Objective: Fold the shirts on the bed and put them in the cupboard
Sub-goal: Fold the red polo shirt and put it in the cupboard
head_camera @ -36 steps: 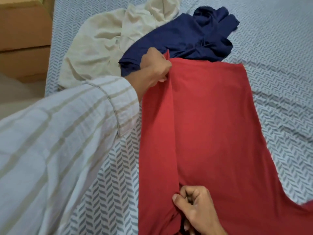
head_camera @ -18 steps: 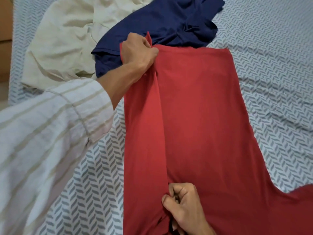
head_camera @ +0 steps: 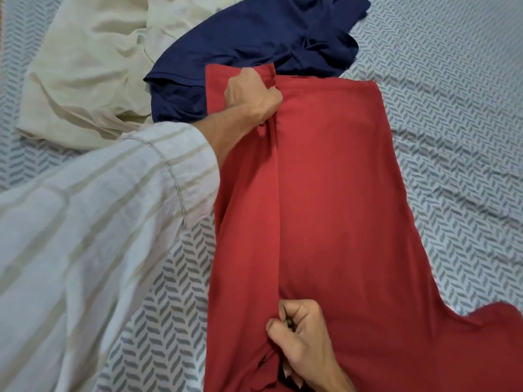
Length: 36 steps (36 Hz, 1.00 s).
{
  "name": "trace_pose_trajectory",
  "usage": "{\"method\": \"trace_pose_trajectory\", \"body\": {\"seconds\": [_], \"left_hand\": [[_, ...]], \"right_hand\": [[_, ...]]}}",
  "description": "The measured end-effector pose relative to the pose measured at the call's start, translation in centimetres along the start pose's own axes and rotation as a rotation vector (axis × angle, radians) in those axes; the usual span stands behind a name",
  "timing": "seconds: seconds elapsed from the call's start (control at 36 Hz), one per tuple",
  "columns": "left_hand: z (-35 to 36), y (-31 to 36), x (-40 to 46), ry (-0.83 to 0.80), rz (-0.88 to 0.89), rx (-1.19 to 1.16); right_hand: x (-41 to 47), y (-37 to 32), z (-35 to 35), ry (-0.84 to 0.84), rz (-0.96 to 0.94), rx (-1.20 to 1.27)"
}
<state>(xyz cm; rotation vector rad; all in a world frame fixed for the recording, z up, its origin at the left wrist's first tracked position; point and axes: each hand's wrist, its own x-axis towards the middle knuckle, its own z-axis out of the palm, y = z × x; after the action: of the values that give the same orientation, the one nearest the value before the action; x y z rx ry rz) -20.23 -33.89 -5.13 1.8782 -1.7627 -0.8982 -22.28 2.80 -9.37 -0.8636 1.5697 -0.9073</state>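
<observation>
Red shirt (head_camera: 334, 193) shifted right across bed (head_camera: 452, 108).

hands (head_camera: 278, 219) gripping red shirt (head_camera: 334, 199), bed (head_camera: 452, 108)

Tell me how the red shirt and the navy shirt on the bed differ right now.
The red cloth shirt lies spread long and mostly flat; the navy blue cloth shirt sits crumpled in a heap. The left hand and right hand both grip the red shirt along a fold; no hand holds the navy one. Both rest on the chevron-patterned bedsheet.
</observation>
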Motion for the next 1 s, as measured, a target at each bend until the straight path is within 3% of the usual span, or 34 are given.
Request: {"method": "trace_pose_trajectory", "body": {"seconds": [0.14, 0.22, 0.31, 0.44, 0.64, 0.83, 0.92, 1.0], "left_hand": [[-1.9, -1.4, -2.2, -0.233, 0.018, -0.19], [-4.3, -3.6, -6.5, -0.233, 0.088, -0.246], [-6.2, -7.6, -13.4, -0.125, 0.076, -0.216], [-9.3, -13.7, -26.5, -0.137, -0.117, -0.006], [-10.5, -17.8, -38.2, -0.425, -0.254, 0.204], [-13.0, -19.6, -43.9, -0.767, -0.218, 0.136], [-13.1, -19.8, -45.8, -0.805, -0.145, 0.212], [-13.1, -19.7, -47.4, -0.74, -0.097, 0.177]], "right_hand": [[-0.2, -0.3, 0.2, -0.003, 0.069, 0.003], [-0.4, -0.7, 0.3, -0.003, 0.104, -0.007], [-0.7, -1.2, 0.4, 0.008, 0.131, -0.012], [-1.2, -2.1, 0.8, 0.027, 0.16, -0.007], [-2.2, -3.7, 1.1, 0.1, 0.166, -0.086], [-4.9, -4.4, 1.4, 0.136, 0.145, -0.252], [-5.8, -5.0, 2.1, 0.047, 0.15, -0.245], [-6.3, -5.4, 2.7, 0.024, 0.15, -0.34]]}}
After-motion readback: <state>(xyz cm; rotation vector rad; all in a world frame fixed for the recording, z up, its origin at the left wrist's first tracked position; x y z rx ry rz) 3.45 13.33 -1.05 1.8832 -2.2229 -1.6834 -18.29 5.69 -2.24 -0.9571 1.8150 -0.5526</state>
